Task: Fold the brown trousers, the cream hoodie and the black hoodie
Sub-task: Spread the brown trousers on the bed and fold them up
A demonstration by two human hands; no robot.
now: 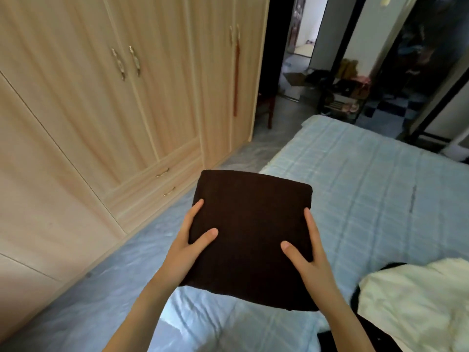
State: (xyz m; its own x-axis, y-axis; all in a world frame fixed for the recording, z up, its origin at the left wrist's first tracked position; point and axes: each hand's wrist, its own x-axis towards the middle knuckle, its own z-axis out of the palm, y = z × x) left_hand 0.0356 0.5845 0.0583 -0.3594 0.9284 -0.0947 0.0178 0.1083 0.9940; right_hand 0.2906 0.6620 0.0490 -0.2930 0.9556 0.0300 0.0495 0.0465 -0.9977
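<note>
The wardrobe [101, 110] fills your left side, and the bed [368, 186] runs ahead on your right with bare sheet to set things on. The cream hoodie [418, 301] lies rumpled at the near right of the bed, on top of the black hoodie [354, 298]; both look unfolded. The brown trousers [250, 224] are a flat square bundle, lifted over the bed's near-left edge. Your 2 hands are apart: left hand [187, 245] and right hand [309, 252] each clamp 1 side, thumb on top. Gripping both sides likely keeps the layers from slipping. The fingers underneath are hidden.
</note>
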